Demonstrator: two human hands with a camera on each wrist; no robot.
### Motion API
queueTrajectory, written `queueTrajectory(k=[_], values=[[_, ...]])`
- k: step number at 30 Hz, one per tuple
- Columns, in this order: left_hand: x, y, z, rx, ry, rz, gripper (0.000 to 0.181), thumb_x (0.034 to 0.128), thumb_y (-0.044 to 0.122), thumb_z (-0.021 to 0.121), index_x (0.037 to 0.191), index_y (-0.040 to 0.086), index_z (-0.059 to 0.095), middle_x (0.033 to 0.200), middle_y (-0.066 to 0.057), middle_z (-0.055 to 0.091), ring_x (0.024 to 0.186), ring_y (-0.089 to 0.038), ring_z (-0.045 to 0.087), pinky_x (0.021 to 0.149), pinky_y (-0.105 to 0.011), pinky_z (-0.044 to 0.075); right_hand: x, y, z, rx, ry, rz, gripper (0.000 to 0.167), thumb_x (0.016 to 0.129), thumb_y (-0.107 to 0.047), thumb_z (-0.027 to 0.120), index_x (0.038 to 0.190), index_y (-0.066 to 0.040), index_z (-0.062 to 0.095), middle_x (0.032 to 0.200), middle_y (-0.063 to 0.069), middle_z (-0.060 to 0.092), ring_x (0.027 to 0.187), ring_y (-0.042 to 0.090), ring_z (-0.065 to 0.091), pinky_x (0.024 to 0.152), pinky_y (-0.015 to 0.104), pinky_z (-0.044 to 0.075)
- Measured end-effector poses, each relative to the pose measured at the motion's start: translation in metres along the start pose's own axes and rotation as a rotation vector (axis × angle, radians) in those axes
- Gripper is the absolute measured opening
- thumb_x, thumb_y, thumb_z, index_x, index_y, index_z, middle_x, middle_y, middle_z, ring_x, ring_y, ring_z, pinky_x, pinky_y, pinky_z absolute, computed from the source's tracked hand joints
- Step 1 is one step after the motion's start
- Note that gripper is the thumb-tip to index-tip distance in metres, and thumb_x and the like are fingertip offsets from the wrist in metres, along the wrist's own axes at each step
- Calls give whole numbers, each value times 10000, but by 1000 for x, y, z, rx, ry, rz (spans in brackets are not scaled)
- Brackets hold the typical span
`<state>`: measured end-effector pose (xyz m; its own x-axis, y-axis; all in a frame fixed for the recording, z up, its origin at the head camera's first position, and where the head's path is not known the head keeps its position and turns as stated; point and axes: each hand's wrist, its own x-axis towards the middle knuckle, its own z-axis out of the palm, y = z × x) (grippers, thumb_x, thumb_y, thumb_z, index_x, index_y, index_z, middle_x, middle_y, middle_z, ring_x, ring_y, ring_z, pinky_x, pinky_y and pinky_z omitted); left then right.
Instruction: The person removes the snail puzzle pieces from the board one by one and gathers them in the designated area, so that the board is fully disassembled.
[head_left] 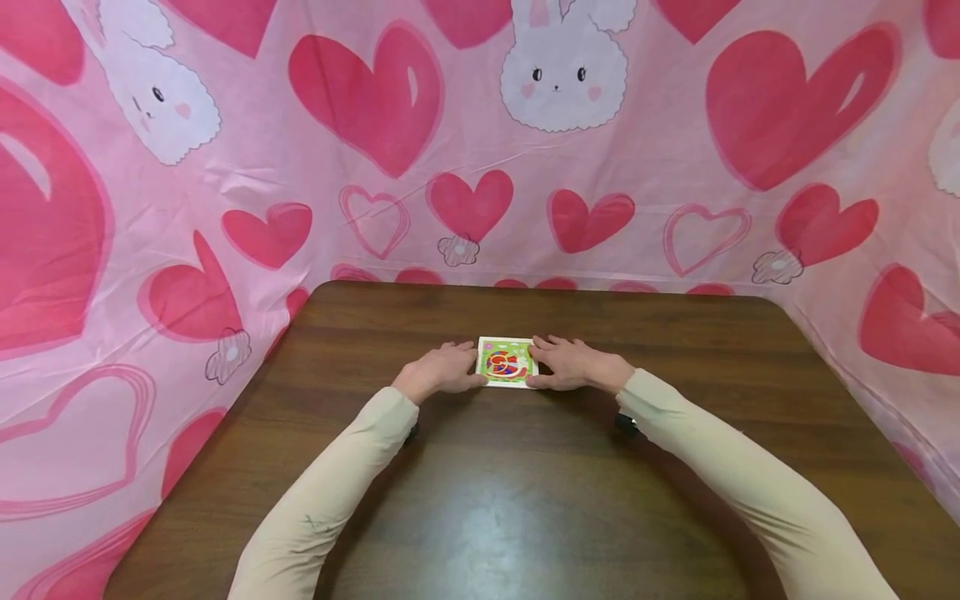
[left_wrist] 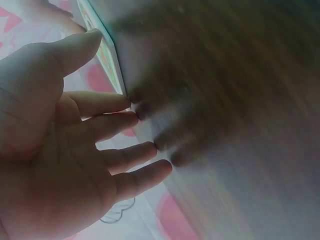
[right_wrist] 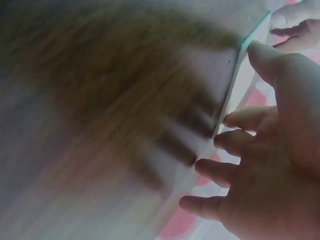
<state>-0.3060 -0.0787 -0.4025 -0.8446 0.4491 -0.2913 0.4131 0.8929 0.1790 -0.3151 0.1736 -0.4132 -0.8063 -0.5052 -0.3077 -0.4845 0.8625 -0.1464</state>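
A small square picture board [head_left: 507, 363] with a white border lies flat on the brown table, a coloured spiral figure on its green ground. The left hand [head_left: 444, 368] touches its left edge and the right hand [head_left: 573, 364] its right edge, fingers spread. In the left wrist view the left hand [left_wrist: 75, 135] has its thumb at the edge of the board [left_wrist: 111, 57] and its fingertips down at the table. The right wrist view has the right hand [right_wrist: 270, 150] with the thumb against the board [right_wrist: 243, 75] and the other fingers apart, loosely extended.
The dark wooden table [head_left: 480, 483] reaches out on all sides of the board. Behind it and at both sides hangs a pink cloth [head_left: 600, 158] with hearts and rabbits. Both forearms, in light sleeves, lie over the front part of the table.
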Motion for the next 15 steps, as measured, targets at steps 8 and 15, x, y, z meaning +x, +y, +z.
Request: queueTrajectory(k=[8, 15], values=[[10, 13, 3, 21, 7, 30, 693, 929, 521, 580, 1471, 115, 433, 1596, -103, 319, 1459, -391, 294, 1158, -540, 288, -13, 14, -2, 46, -12, -13, 819, 937, -585, 520, 1553, -114, 259, 1639, 137, 169, 1491, 413, 186, 1150, 621, 218], [15, 27, 5, 30, 2, 44, 692, 928, 513, 587, 1482, 132, 420, 1598, -86, 320, 1463, -372, 295, 1159, -535, 292, -23, 27, -3, 71, -7, 4, 821, 920, -580, 556, 1543, -115, 291, 1632, 137, 197, 1482, 422, 207, 1138, 636, 226]])
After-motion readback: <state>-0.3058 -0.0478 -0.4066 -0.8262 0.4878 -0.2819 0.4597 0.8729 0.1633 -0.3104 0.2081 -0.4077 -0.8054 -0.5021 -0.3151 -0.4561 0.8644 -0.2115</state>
